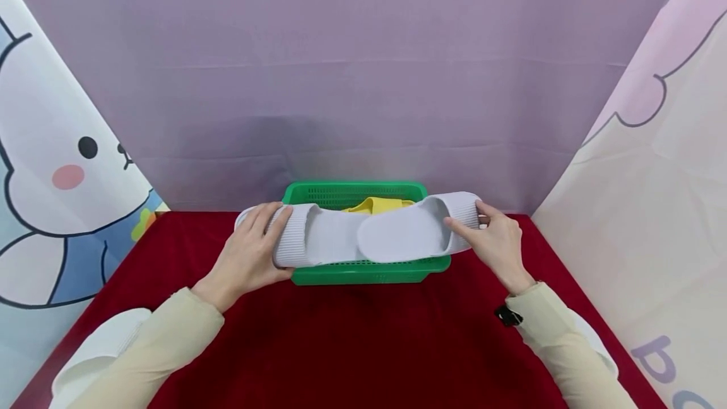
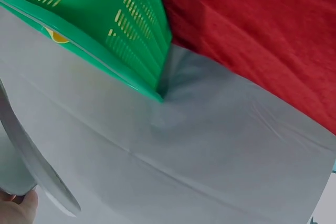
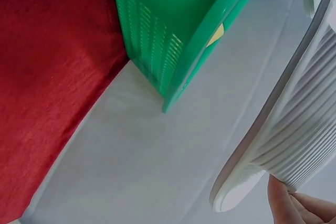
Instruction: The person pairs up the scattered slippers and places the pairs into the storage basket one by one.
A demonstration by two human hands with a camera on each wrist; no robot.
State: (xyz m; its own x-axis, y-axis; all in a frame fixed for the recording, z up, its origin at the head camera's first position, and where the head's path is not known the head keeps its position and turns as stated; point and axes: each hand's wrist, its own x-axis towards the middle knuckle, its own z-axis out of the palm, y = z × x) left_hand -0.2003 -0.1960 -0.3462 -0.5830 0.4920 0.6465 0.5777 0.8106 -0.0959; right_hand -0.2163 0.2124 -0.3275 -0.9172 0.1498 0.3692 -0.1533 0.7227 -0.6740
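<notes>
In the head view two white slippers with ribbed straps are held above a green basket (image 1: 363, 278), their heel ends overlapping in the middle. My left hand (image 1: 250, 251) grips the left slipper (image 1: 335, 235) around its strap, thumb below and fingers on top. The strap of the right slipper (image 1: 397, 232) is pinched by my right hand (image 1: 496, 238) at its outer edge. Behind the slippers, a yellow slipper (image 1: 377, 205) shows partly inside the basket. The right wrist view has the right slipper's ribbed strap (image 3: 302, 129) close up, with fingertips pinching its edge.
Dark red cloth (image 1: 363, 339) covers the table. Another white slipper (image 1: 102, 349) lies at the left front, partly behind the left sleeve. A white object (image 1: 596, 339) shows beside the right sleeve, mostly hidden. A purple-grey curtain (image 1: 363, 81) hangs behind the basket, with printed panels at both sides.
</notes>
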